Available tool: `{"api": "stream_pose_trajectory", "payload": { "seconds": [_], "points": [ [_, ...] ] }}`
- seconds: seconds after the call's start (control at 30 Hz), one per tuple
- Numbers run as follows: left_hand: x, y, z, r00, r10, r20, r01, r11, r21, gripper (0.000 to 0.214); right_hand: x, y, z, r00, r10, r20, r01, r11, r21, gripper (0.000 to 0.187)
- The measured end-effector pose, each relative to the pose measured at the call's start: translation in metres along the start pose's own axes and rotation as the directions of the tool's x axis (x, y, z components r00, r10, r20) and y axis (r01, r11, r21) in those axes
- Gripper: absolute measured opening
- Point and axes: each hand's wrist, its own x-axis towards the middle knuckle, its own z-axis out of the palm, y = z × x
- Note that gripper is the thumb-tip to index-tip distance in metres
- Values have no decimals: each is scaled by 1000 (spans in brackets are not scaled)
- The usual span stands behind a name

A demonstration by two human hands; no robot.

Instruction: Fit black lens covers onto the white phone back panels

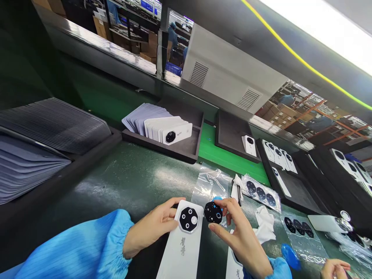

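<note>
My left hand (155,224) grips the upper left edge of a white phone back cover (184,257). The cover has a black camera area with several round holes and dark lettering below it. Just right of it, my right hand (238,228) pinches a black camera lens plate (213,212) between thumb and fingers. The plate is apart from the cover, and a bit of blue film shows behind it. Under my right hand lies a second white back cover (234,265), partly hidden by the hand.
A black tray (188,153) holds fanned white covers; another tray (116,135) at left holds grey sheets. Bagged lens plates (260,193), a white cloth (265,224), blue film (290,255) and a bottle (325,224) lie at right. Another person's hand (334,268) shows lower right.
</note>
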Motion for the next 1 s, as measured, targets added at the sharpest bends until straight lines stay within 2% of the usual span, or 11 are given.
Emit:
{"api": "stream_pose_trajectory", "payload": {
  "seconds": [0.67,0.87,1.0],
  "points": [
    [0,-2,-2,999,39,9,-39,999,8,68,0,2,15,998,-62,-9,63,997,39,34],
    [0,-5,-2,999,49,21,-49,999,-2,68,-1,-8,28,992,-89,91,85,995,54,38],
    [3,-12,-3,996,78,36,-79,997,15,69,-2,-14,37,985,-137,105,130,989,67,43]
  ]
}}
